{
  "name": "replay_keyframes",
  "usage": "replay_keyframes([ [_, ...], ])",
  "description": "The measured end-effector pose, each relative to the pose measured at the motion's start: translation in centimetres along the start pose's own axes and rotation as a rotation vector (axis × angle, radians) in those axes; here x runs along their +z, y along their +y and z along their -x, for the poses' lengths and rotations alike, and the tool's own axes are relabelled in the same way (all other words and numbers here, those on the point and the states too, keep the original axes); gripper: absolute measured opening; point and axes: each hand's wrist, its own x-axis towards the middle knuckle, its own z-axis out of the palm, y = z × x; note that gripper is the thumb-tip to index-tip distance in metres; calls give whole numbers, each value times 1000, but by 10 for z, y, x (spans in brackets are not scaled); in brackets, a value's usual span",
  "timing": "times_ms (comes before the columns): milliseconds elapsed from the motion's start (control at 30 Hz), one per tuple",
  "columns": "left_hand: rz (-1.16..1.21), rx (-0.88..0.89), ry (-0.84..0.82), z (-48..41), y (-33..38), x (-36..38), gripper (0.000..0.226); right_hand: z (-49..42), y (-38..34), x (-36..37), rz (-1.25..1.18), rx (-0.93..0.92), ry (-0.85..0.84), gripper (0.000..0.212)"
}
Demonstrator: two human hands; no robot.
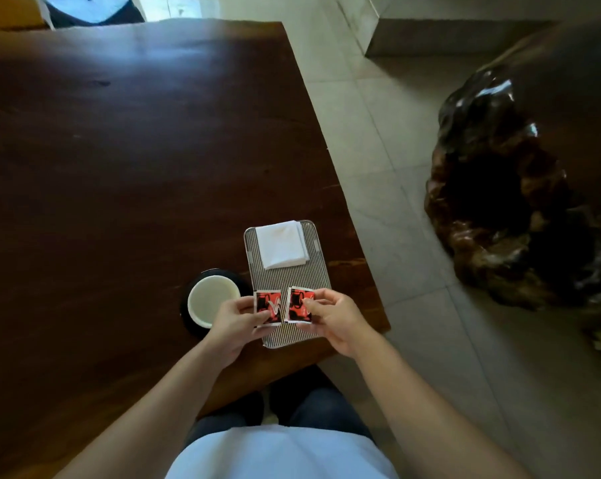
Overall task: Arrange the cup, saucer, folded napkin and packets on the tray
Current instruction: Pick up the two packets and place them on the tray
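A white ceramic cup point(212, 303) stands on a dark round saucer point(188, 323) on the dark polished wooden table point(119, 150), just left of the ribbed silver rectangular metal tray point(292, 274); the saucer's right edge lies close against the tray's left rim. The left hand point(235, 326) partly covers the near right of the cup and saucer. A white folded napkin point(281, 244) lies flat on the far half of the tray, filling most of its width.

Over the near half of the tray, the left hand pinches a red-and-black square packet with a white border point(267, 307) between thumb and fingers, and the right hand point(333, 318) pinches a second red-and-black packet point(298, 304) in the same way. The two packets sit side by side, almost touching. Whether they rest on the tray or are held just above it cannot be told.

The tray lies near the table's right edge, close to the near right corner. The rest of the tabletop, far and left, is bare. Right of the table is pale tiled floor point(396, 167), and beyond it a large glossy dark carved wood piece point(506, 188), well apart from the table. A pale stone step point(430, 32) runs at the far right. At the far left edge of the table another person's light shirt point(88, 6) shows.
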Motion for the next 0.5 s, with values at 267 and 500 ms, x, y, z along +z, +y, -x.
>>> replay_keyframes([
  [267,15,-53,124,-35,-11,23,14,-44,-12,-39,195,34,37,38],
  [500,-56,-68,245,-50,-29,43,5,-80,-18,-60,442,37,45,22],
])
